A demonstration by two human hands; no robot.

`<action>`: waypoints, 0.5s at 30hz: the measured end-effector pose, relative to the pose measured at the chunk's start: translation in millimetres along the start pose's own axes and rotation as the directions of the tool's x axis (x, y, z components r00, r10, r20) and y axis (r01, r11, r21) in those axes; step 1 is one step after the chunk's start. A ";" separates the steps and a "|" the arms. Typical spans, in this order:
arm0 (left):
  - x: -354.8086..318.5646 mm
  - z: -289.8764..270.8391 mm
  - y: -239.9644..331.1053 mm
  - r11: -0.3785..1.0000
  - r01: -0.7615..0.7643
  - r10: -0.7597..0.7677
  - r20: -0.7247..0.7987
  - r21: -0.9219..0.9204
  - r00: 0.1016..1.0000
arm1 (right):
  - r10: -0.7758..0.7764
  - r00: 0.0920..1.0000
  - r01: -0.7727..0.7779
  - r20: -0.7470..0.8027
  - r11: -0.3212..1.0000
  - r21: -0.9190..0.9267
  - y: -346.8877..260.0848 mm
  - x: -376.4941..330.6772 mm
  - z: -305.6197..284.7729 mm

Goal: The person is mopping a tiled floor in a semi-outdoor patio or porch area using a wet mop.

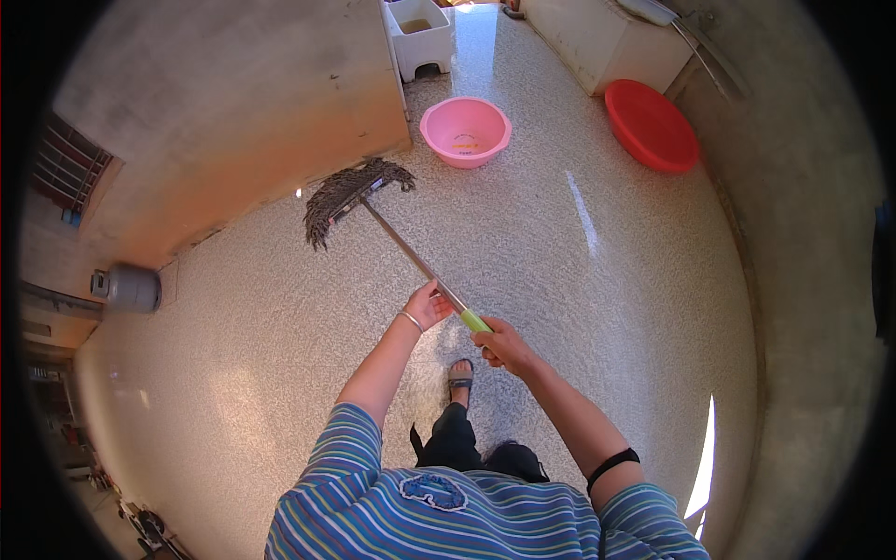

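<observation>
A mop with a metal pole [403, 244] slants across the floor ahead of me. Its dark, stringy head [343, 194] lies spread on the floor by the left wall. Around the green grip at the near end, my right hand [504, 346] is closed. Farther up, my left hand [428, 306] holds the pole loosely from the left side, its fingers partly straight and their tips partly hidden by the pole.
A pink basin [466, 133] stands on the speckled floor beyond the mop head. Toward the right wall lies a red basin [651, 126]. A white tub [419, 37] stands at the far wall corner. At left is a grey gas cylinder [133, 287]. My sandaled foot [460, 375] is below my hands.
</observation>
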State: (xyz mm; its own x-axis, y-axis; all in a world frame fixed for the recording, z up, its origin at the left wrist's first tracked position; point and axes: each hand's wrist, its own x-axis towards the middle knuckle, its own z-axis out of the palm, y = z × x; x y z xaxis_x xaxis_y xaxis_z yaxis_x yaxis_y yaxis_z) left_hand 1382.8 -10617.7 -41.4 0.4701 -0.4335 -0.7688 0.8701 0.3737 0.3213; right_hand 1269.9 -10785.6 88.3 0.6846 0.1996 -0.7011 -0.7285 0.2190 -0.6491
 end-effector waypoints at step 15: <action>-12.3 193.2 -172.7 0.527 0.839 -0.832 0.279 0.132 0.479 | 0.302 0.803 -0.207 -0.513 0.950 0.235 -25.4 -324.9 -108.1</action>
State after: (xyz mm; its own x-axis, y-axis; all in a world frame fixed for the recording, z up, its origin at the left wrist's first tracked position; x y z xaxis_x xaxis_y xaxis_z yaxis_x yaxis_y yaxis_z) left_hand 1255.4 -10835.4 19.4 -0.4578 -0.7473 -0.4816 0.8730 -0.2753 -0.4026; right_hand 1063.4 -10959.3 300.6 0.3176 -0.2636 -0.9108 -0.8280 0.3910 -0.4019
